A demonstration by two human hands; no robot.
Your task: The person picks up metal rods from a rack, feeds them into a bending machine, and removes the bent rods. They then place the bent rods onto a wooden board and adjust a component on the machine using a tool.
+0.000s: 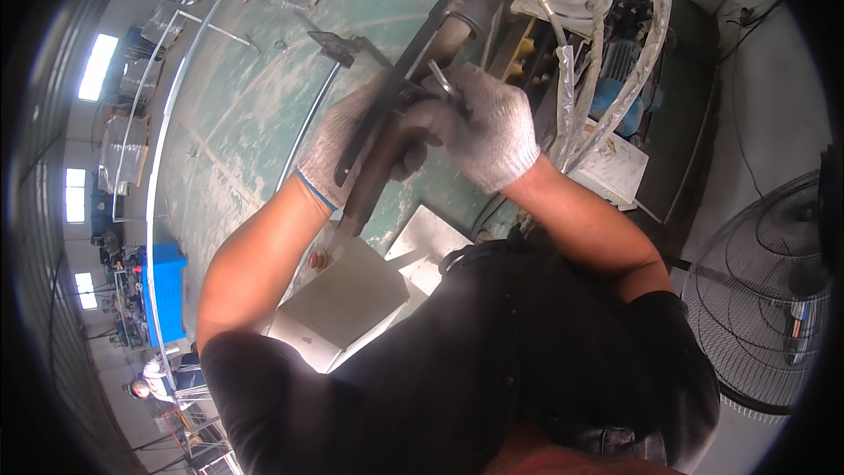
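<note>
A long dark metal machine arm (pixel 457 13) runs down from the top of the view, with a flat dark bar (pixel 374 127) and a thick rusty-brown bar (pixel 374 180) at its near end. My left hand (pixel 334 141), in a white knit glove, wraps round these bars from the left; most of its fingers are hidden behind them. On the other side, my right hand (pixel 492 127), gloved alike, is closed with a short shiny metal rod (pixel 440 79) sticking up out of its fingers. Its fingertips lie close against the bars, and the rod's lower end is hidden.
Plastic-wrapped hoses (pixel 567 97) and a blue motor (pixel 618 84) stand to the right. Below the bars is a pale metal box (pixel 343 295) with a red button (pixel 318 259). A large fan (pixel 765 290) stands at far right; a person (pixel 154 383) is at far left.
</note>
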